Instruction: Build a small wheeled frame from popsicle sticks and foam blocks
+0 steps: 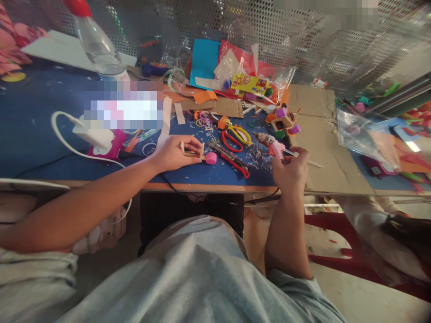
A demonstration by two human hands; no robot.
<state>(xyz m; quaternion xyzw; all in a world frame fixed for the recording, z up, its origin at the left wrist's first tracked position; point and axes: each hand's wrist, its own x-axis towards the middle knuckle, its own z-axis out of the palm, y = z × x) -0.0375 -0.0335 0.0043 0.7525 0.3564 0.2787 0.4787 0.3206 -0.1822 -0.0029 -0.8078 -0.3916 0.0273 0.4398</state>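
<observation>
My left hand (173,153) has its fingers closed around a small wooden stick frame (191,154). A pink bottle cap (211,158) sits at the right end of that frame. My right hand (291,169) grips a pink hot glue gun (278,148), its nozzle pointing up and left and a clear glue stick running out of its back. Between the hands lie a red utility knife (235,161) and scissors with red and yellow handles (237,137). Beyond the glue gun stands a small wooden piece with coloured caps (284,122).
At the back left stands a clear bottle with a red cap (103,54). A white charger (94,134) with a cable sits in a magenta power block (117,142). Cardboard (332,152) covers the right side of the blue table. Colourful packets (249,83) lie behind. Another person's arm (367,220) shows at right.
</observation>
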